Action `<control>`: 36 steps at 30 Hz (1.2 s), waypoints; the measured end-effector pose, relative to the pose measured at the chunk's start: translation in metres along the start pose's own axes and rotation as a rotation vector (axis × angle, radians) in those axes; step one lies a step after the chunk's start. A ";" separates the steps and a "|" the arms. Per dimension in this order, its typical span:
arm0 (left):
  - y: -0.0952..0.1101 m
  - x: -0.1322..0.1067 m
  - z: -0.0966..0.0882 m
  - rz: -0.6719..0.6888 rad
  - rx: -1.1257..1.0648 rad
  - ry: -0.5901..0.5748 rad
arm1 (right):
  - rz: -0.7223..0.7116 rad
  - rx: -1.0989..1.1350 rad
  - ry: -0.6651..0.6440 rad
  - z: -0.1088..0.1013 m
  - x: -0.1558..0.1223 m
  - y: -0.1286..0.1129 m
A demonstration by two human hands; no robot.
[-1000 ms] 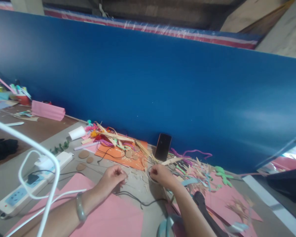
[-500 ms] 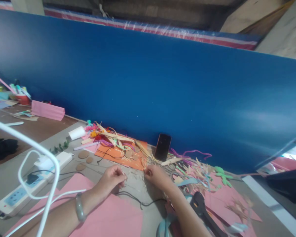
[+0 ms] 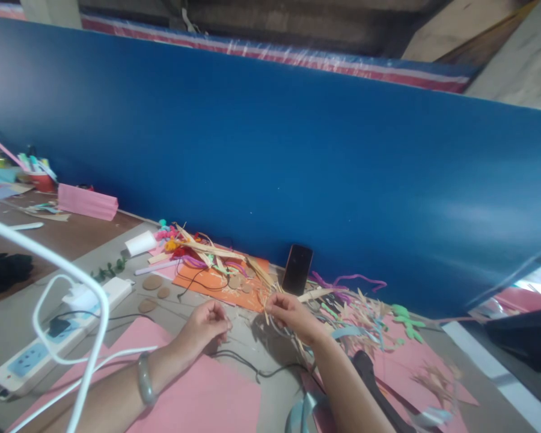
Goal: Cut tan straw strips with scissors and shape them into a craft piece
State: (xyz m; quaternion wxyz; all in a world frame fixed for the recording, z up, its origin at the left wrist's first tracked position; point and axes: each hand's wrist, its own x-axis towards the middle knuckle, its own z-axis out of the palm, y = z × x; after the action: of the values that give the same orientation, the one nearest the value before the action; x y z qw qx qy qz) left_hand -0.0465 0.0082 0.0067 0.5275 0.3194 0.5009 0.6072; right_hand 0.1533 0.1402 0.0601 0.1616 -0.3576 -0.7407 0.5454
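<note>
Low centre of the frame, I see the right hand (image 3: 293, 314) beside straw-coloured strips (image 3: 261, 272) — whether its grip is clamped, I can't tell; likewise the left hand (image 3: 204, 325), near pink paper (image 3: 216, 394).

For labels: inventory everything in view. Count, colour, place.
panel: 1, blue, back
phone: 1, black, centre
sheet: 1, orange, centre
discs: at least 5, brown, centre-left
cup: 1, white, left
power strip: 1, white, left
paper: several, pink, front and right
scraps: many, mixed, centre and right
pot: 1, red, far left
cables: several, white and black, left
tool: 1, black, front right
bangle: 1, grey, left wrist
left hand: 1, centre
right hand: 1, centre
</note>
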 end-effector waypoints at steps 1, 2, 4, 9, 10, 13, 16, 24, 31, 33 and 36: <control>0.000 0.000 0.000 -0.001 -0.002 -0.001 | 0.001 0.026 -0.010 0.001 0.000 -0.001; 0.001 0.000 0.000 -0.002 -0.003 -0.005 | 0.003 0.049 -0.019 0.001 0.000 -0.002; 0.002 -0.001 0.000 -0.005 0.001 -0.011 | 0.011 0.090 -0.030 0.002 0.000 -0.003; 0.001 -0.001 0.001 -0.035 0.033 -0.004 | 0.015 0.128 -0.032 0.008 -0.002 -0.008; 0.000 -0.001 0.001 -0.039 0.037 -0.010 | 0.011 0.107 -0.025 0.010 -0.002 -0.008; -0.001 -0.001 0.001 -0.041 0.039 -0.029 | -0.006 0.021 0.029 0.015 -0.001 -0.010; 0.003 -0.001 0.001 -0.002 0.023 0.009 | -0.029 -0.058 0.122 0.016 0.000 -0.011; 0.024 0.002 -0.008 0.300 0.083 0.226 | -0.057 -0.275 0.094 0.029 -0.006 -0.015; 0.018 0.006 -0.011 0.321 0.111 0.220 | -0.066 -0.670 -0.005 0.080 -0.003 -0.019; 0.018 0.007 -0.010 0.323 0.101 0.209 | -0.060 -0.729 0.008 0.092 0.002 -0.021; 0.018 0.007 -0.010 0.324 0.084 0.200 | -0.057 -0.764 0.034 0.104 0.009 -0.023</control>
State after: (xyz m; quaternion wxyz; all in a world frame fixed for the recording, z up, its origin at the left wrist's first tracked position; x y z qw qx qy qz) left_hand -0.0631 0.0132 0.0196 0.3565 0.3556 0.5180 0.6915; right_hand 0.0736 0.0706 0.0431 0.0443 -0.3802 -0.8974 0.2194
